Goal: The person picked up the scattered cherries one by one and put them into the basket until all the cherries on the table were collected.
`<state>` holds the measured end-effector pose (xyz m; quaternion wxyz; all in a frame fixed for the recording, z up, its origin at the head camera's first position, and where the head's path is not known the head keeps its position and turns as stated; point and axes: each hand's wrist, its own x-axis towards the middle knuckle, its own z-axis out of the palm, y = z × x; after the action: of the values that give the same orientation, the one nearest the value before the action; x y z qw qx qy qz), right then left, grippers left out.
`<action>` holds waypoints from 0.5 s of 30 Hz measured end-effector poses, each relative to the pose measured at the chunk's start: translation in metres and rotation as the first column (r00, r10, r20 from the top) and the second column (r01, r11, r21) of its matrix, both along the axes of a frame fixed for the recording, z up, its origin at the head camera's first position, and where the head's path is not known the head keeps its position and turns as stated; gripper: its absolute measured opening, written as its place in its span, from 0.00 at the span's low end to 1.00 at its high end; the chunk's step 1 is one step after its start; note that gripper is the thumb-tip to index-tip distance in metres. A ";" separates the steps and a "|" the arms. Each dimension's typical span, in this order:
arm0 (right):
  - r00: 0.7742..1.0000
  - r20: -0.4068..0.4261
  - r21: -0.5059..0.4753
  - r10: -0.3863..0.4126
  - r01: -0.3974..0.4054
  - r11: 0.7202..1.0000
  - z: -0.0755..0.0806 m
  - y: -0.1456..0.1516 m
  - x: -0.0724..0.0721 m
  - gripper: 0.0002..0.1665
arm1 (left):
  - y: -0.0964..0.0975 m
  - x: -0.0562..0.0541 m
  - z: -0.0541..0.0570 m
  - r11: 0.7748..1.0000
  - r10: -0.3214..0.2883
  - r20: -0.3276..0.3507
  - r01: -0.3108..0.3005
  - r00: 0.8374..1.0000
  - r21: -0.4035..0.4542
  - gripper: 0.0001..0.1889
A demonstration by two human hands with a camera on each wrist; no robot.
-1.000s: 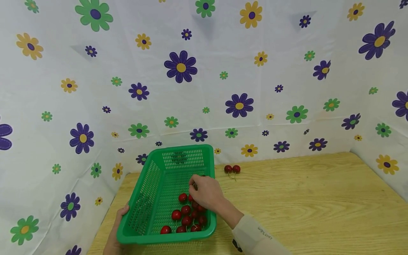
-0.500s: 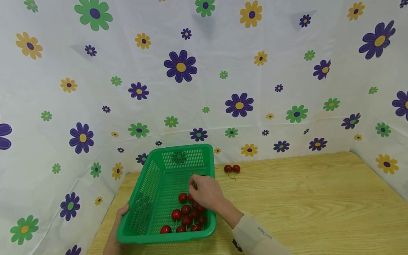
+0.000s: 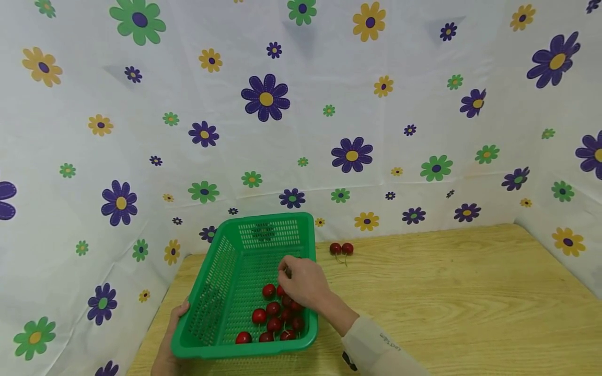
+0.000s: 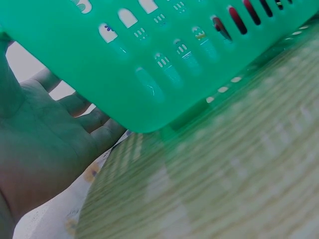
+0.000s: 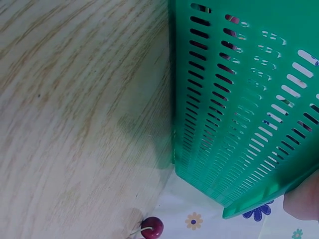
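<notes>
A green plastic basket (image 3: 244,351) with slotted walls stands on the wooden table. Several dark red cherries (image 3: 259,316), some with stems, lie loose along its right and near side. My left hand (image 4: 50,129) rests against the basket's outer left side, its fingers extended along the wall and the thumb up at the rim. Inside the basket, over the cherries, is my right hand (image 3: 304,282), fingers curled and thumb meeting the forefinger. It pinches what looks like a cherry, mostly hidden by the hand. In the right wrist view only a bit of that hand (image 5: 303,199) shows beyond the rim.
Two cherries (image 3: 341,249) with joined stems lie on the table (image 3: 447,292) right of the basket, near the back edge. A white cloth (image 3: 414,94) printed with flowers hangs behind the table and at both sides.
The head view has shifted very slightly. Hands, basket and cherries otherwise keep their places.
</notes>
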<state>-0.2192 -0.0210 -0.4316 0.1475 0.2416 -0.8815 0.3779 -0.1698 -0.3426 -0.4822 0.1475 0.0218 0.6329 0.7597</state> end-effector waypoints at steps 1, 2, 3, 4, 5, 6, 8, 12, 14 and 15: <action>1.000 0.000 -0.012 0.002 -0.002 1.000 0.000 0.000 0.000 0.06 | 0.000 0.000 0.000 1.000 0.003 0.003 -0.003 1.000 0.002 0.23; 1.000 -0.001 -0.023 0.001 -0.001 1.000 0.000 0.000 0.000 0.06 | 0.000 0.001 0.001 1.000 0.012 0.009 -0.012 1.000 -0.003 0.22; 1.000 0.002 -0.037 0.002 -0.002 0.999 -0.001 0.000 -0.001 0.06 | 0.000 0.001 0.001 1.000 0.013 0.012 -0.013 1.000 0.001 0.22; 1.000 0.004 -0.054 0.004 -0.003 0.999 -0.001 0.000 -0.001 0.06 | 0.000 0.001 0.002 1.000 0.013 0.014 -0.013 1.000 0.001 0.22; 1.000 0.008 -0.074 0.005 -0.005 0.997 -0.001 0.000 -0.001 0.07 | 0.000 0.001 0.003 1.000 0.017 0.015 -0.017 1.000 -0.003 0.22; 1.000 0.007 -0.095 0.008 -0.007 0.995 -0.002 0.000 -0.002 0.07 | 0.000 0.001 0.003 1.000 0.021 0.017 -0.021 1.000 -0.008 0.22; 1.000 -0.003 -0.135 0.011 -0.011 0.991 -0.002 0.000 -0.002 0.07 | 0.000 0.000 0.003 1.000 0.022 0.017 -0.022 1.000 -0.012 0.22; 0.999 -0.036 -0.221 -0.001 -0.008 0.975 -0.003 0.002 -0.002 0.07 | 0.000 -0.001 0.000 1.000 0.021 0.007 -0.021 1.000 -0.008 0.22; 0.998 -0.057 -0.272 -0.020 0.004 0.962 -0.004 0.004 -0.002 0.06 | 0.001 0.000 -0.001 1.000 0.022 0.011 -0.022 1.000 -0.013 0.22; 0.998 -0.063 -0.299 -0.030 0.010 0.954 -0.005 0.005 -0.002 0.06 | 0.002 0.000 0.000 1.000 0.025 0.014 -0.025 1.000 -0.017 0.21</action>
<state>-0.2216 -0.0161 -0.4367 0.2154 0.2200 -0.8115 0.4967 -0.1697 -0.3410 -0.4825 0.1425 0.0071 0.6385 0.7562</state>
